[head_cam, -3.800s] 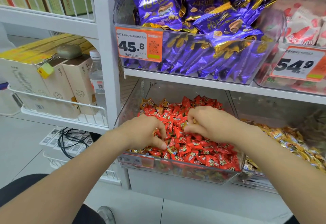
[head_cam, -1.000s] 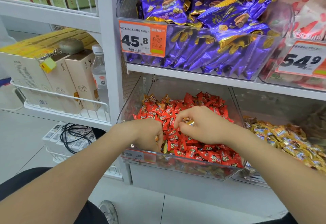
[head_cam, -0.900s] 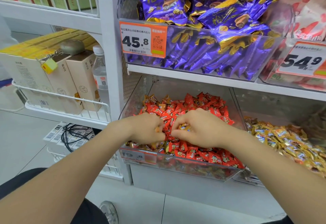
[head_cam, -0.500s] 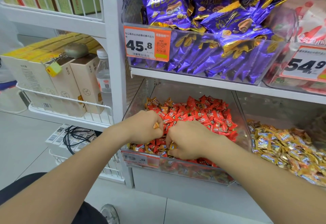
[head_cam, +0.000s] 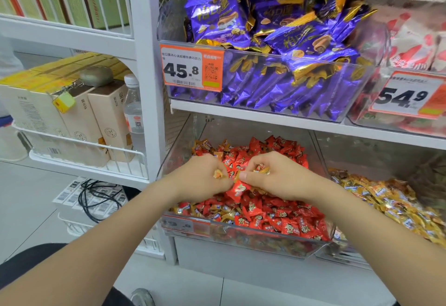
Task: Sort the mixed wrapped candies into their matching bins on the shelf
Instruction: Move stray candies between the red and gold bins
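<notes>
- Both hands stay over the red bin; the gold bin sits just right of it.
- Up from the pile's front: right hand, fingers curled round gold strays.
- Still pinched in left hand: one gold candy. Picks accumulate; transfer probably next.

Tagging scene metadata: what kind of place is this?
Likely a retail shop's bulk-candy shelving. It has clear bins filled with wrapped candies, an orange price tag reading 45.8 on a bin front, and boxed goods stacked at left.
</notes>
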Demonstrator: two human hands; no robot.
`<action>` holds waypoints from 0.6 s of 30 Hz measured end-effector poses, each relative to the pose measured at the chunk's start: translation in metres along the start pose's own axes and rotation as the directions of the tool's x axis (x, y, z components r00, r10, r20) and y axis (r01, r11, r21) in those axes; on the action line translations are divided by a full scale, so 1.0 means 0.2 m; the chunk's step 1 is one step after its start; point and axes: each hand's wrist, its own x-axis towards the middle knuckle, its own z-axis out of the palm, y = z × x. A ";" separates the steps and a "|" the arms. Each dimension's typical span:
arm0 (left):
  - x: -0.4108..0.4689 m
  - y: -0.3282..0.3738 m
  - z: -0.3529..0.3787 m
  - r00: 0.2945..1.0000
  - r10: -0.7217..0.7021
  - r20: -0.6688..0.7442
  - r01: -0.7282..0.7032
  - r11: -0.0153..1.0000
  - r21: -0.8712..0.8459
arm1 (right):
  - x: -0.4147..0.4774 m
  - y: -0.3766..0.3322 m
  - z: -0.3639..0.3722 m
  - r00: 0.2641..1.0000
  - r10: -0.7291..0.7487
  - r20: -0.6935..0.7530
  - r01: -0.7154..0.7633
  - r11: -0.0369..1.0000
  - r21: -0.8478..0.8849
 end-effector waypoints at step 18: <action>-0.03 0.65 0.30 0.998 0.005 -0.058 -0.045 0.711 -0.702 | -0.52 0.24 -0.33 0.905 0.313 -0.289 -0.097 0.812 0.576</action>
